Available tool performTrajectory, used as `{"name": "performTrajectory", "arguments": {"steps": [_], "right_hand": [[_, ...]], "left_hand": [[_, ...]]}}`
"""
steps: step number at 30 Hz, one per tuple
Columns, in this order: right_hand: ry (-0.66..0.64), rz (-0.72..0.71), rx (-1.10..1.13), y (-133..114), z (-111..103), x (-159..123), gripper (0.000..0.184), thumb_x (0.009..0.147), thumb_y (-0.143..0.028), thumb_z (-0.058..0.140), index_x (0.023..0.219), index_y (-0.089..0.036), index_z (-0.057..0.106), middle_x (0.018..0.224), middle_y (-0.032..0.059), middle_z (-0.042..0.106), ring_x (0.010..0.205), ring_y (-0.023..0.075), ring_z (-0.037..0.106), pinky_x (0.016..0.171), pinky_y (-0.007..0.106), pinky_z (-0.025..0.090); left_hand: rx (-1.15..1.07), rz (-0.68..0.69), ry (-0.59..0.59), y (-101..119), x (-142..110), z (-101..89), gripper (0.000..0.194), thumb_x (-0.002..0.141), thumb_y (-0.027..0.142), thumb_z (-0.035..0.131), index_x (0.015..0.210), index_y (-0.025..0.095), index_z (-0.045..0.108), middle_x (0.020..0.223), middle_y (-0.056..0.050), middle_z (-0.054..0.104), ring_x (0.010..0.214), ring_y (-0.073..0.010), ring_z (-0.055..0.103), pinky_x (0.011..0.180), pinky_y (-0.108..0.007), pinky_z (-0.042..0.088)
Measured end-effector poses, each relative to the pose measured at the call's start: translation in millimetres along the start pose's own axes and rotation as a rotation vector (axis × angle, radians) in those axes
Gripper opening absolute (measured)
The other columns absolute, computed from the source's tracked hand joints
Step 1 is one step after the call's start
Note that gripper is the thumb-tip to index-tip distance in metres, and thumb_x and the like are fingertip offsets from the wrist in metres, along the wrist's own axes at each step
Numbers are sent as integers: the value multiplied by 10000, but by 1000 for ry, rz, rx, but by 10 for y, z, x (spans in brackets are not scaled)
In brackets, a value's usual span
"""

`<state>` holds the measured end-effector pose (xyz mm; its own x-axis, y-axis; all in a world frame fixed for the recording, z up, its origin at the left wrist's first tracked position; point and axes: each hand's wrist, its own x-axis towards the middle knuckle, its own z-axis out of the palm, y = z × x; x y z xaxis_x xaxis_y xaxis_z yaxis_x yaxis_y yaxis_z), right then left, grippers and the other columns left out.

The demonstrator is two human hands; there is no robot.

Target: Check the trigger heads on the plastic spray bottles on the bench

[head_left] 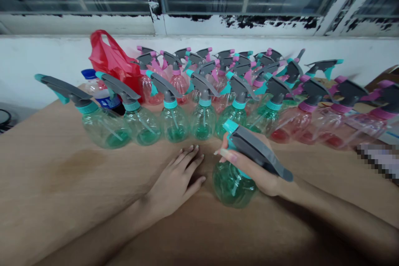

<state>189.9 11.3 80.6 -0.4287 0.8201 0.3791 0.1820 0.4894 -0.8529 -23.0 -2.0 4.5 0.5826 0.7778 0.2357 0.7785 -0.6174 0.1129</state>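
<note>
My right hand (258, 170) is wrapped around the neck of a green spray bottle (233, 187) with a grey and teal trigger head. The bottle leans a little, its nozzle pointing away to the left; whether its base touches the table is hard to tell. To the left of it, my left hand (176, 181) lies flat on the wooden table (131, 183) with fingers stretched forward, holding nothing. Just beyond both hands stands a row of spray bottles, among them a green one (203, 122) in the middle and a pink one (293, 122) at the right.
Behind the front row, several more pink and green spray bottles crowd toward the wall. A red plastic bag (109, 56) and a blue-capped drink bottle (93, 81) stand at the back left. A pixelated object (380, 160) lies at the right edge. Windows line the wall.
</note>
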Motion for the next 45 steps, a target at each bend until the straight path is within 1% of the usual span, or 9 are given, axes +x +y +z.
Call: {"name": "performTrajectory", "arguments": {"steps": [2,6,9,15,21,27,33,40,45], "right_hand": [[-1,9,11,16,3,-11,151,856,-363,577,900,-221,604,693,-18,572,621,135,559,604,287,476],[19,-6,34,70,20,-36,254,859,-359,581,1086,-248,601,769,-10,568,644,135,551,691,311,506],[18,-8,55,106,32,-40,260,859,-368,577,1092,-255,604,781,-4,556,649,141,540,711,323,517],[27,-1,51,136,39,-33,262,852,-379,581,1083,-258,611,707,-21,510,580,129,482,692,328,523],[11,-21,36,128,25,-32,246,867,-340,572,1095,-252,598,739,-18,524,610,132,503,711,332,510],[15,-29,25,125,25,-30,236,870,-327,570,1094,-255,593,750,-17,532,620,135,501,679,319,497],[13,-22,37,127,32,-36,240,866,-336,573,1091,-254,594,725,-23,514,595,129,484,718,333,502],[18,-36,38,120,37,-25,230,863,-309,583,1085,-248,597,739,-21,534,605,129,505,649,309,486],[32,-49,45,108,37,-20,221,855,-292,593,1068,-233,602,703,-28,519,589,129,512,611,308,465]], "left_hand": [[5,4,0,-2,3,-3,455,943,356,470,1334,127,433,1348,-137,508,1290,-285,408,1053,-465,336],[1,5,-6,-8,7,-5,460,938,348,485,1335,121,436,1362,-143,491,1305,-284,386,1060,-464,327],[-2,1,5,-13,5,7,461,940,357,481,1331,116,440,1352,-142,501,1304,-283,386,1059,-468,330],[-9,1,1,-12,4,8,445,947,360,457,1338,147,433,1354,-126,505,1305,-275,390,1060,-459,328],[-3,1,8,-18,2,3,450,944,360,459,1336,140,435,1352,-134,505,1299,-278,398,1053,-456,336],[8,6,16,-20,1,12,443,943,358,471,1325,137,443,1351,-134,503,1300,-276,395,1051,-457,342],[6,10,10,-16,5,9,453,936,345,498,1318,107,446,1352,-155,496,1301,-285,391,1055,-455,337],[30,15,11,-22,3,27,460,943,355,478,1319,92,442,1349,-154,499,1302,-280,389,1055,-460,337],[16,11,18,-20,-4,21,446,948,365,459,1326,130,438,1354,-138,500,1296,-276,401,1055,-462,336]]}}
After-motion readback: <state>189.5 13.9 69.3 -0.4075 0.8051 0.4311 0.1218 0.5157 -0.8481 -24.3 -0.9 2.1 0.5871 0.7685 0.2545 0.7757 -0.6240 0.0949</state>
